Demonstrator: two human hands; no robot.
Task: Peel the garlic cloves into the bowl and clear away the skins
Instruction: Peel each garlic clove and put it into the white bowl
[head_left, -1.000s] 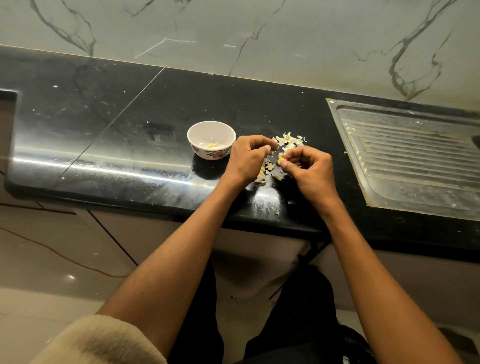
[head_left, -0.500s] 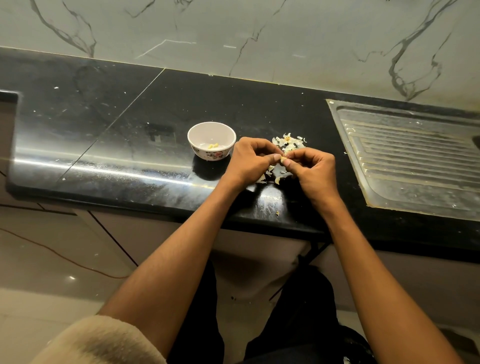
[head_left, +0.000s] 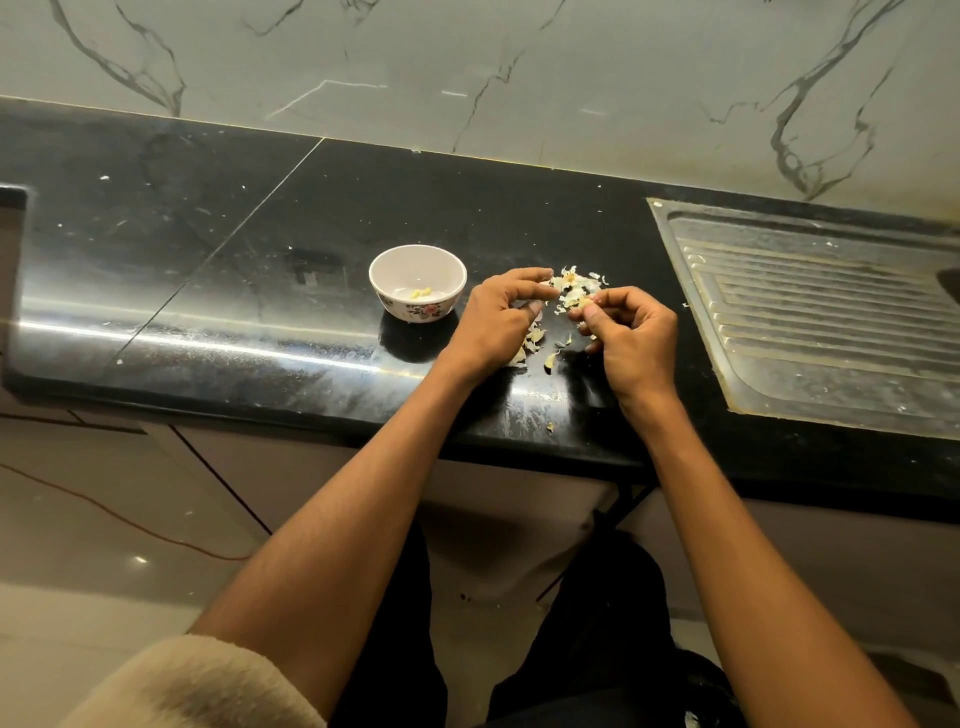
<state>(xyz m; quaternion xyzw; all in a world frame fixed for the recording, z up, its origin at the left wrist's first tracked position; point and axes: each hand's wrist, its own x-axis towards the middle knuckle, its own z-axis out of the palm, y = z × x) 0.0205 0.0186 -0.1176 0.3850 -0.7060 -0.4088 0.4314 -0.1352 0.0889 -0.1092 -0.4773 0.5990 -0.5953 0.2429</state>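
on the black counter: a small floral bowl (head_left: 417, 280) stands left of both hands, apart from them.
done: a few peeled cloves (head_left: 421, 293) lie in the bowl.
in hand: the right hand (head_left: 631, 332) pinches a small garlic clove (head_left: 586, 303) at its fingertips, fingers curled.
left hand (head_left: 501, 317): curled beside it, just apart; i cannot tell whether it holds anything.
left to do: skins (head_left: 571, 285) lie scattered between and behind the hands, uncleared; this clove looks part-peeled, i judge.
hard to see: any unpeeled cloves among the skins; the sink drainboard (head_left: 831, 312) is cut off at right.
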